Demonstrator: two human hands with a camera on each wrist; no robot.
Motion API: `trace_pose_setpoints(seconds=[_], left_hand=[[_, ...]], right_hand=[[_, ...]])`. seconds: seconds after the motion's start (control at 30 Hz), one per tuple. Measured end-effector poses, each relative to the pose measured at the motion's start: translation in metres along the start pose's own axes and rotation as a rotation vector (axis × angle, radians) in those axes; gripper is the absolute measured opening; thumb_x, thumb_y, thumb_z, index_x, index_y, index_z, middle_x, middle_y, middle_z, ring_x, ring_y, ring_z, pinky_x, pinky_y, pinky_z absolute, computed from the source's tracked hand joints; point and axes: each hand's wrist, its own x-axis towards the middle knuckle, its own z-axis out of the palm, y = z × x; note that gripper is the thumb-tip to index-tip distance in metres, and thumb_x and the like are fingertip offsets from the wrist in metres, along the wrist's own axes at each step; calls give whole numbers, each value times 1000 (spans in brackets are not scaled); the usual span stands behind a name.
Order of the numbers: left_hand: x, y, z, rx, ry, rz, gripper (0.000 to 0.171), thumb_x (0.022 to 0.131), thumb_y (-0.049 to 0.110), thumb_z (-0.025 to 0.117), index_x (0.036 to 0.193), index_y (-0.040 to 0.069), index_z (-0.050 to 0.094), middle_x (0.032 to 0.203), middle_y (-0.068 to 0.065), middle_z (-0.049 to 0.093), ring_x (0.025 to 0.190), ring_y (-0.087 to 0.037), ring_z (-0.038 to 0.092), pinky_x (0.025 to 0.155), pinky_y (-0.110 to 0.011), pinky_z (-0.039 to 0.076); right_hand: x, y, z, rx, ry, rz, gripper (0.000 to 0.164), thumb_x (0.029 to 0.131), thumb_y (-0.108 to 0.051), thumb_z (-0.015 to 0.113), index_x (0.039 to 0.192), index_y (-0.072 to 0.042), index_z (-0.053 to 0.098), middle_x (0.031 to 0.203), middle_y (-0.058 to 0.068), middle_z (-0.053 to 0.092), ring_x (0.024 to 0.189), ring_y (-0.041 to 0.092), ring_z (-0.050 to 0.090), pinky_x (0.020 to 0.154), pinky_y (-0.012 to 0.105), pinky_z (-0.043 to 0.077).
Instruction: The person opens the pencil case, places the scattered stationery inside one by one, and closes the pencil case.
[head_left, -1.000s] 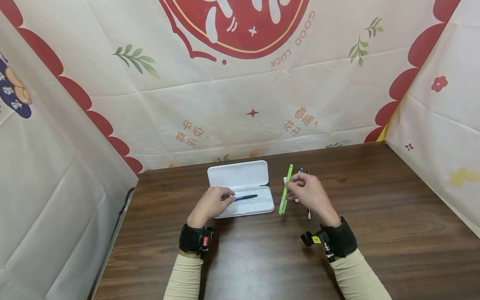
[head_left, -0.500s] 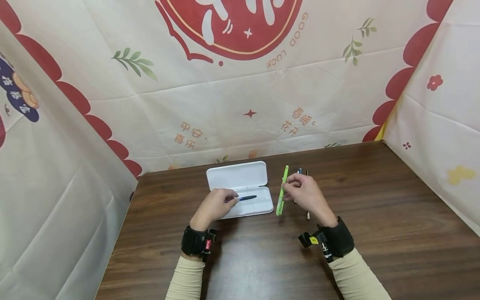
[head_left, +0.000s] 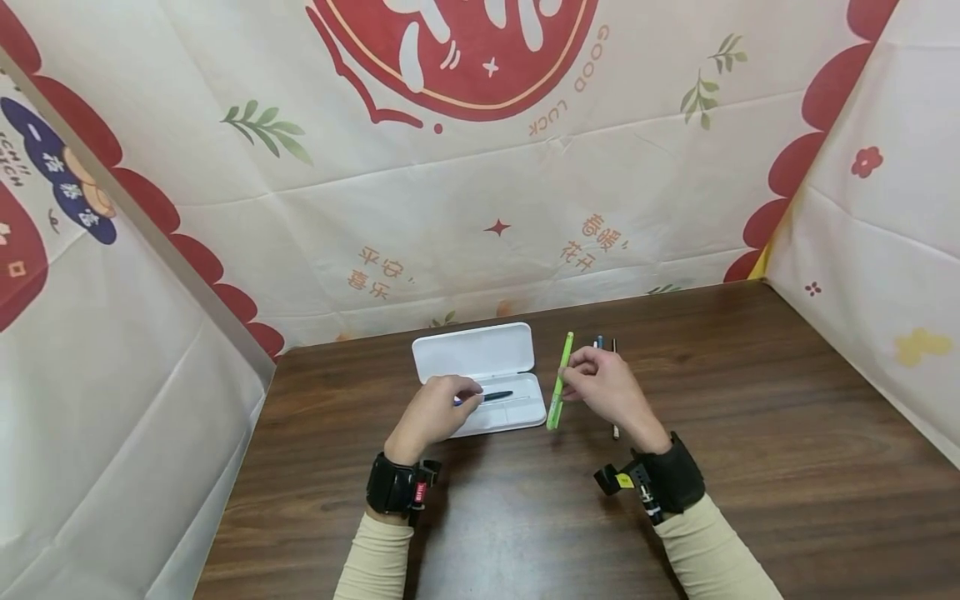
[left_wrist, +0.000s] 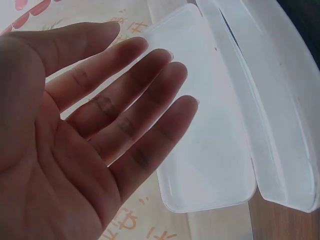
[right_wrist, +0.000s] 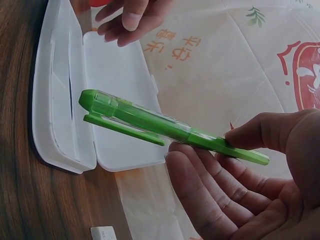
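Observation:
In the head view a white pencil case (head_left: 525,412) stands open on the table, its lid (head_left: 472,350) raised at the back. A dark blue pen (head_left: 498,396) lies inside. My left hand (head_left: 435,408) hovers over the case's left part. In the left wrist view its fingers (left_wrist: 145,135) are spread loosely, holding nothing. Just right of the case, my right hand (head_left: 609,385) pinches a bright green pen (head_left: 558,387) between thumb and fingertips. The right wrist view shows the green pen (right_wrist: 150,122), with a clip and a partly see-through barrel, held off the table.
Beyond my right hand lie a thin dark pen-like stick (head_left: 615,346) and a blue-tipped item (head_left: 599,342), both partly hidden. A small white block (right_wrist: 102,233) shows at the bottom of the right wrist view. A printed cloth (head_left: 487,183) hangs behind the table (head_left: 510,533).
My right hand has carried the green pen slightly left, closer to the case. The left hand has shifted a little right over the case. The camera view has turned slightly.

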Motion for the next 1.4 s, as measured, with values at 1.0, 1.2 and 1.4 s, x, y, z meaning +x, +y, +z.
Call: trace_pose_setpoints(seconds=[1.0, 1.2, 1.4], left_hand=[[2, 15, 3, 1, 55, 105, 11, 93, 16, 68, 96, 10, 76, 91, 1, 73, 85, -11, 67, 79, -31, 54], [3, 18, 5, -10, 51, 130, 11, 93, 16, 69, 96, 9, 76, 91, 1, 73, 84, -10, 67, 78, -30, 54], [3, 17, 7, -15, 44, 130, 11, 93, 16, 69, 97, 9, 76, 90, 0, 73, 84, -9, 66, 78, -30, 54]], right_hand=[[0, -4, 5, -3, -9, 3, 13, 95, -7, 57, 102, 3, 62, 91, 16, 73, 83, 34, 73, 68, 28, 58], [2, -2, 8, 10, -9, 3, 14, 94, -7, 57, 102, 3, 62, 90, 16, 73, 82, 33, 73, 67, 29, 59], [2, 0, 10, -4, -4, 4, 14, 94, -9, 57, 103, 1, 62, 89, 13, 74, 83, 35, 73, 68, 31, 59]])
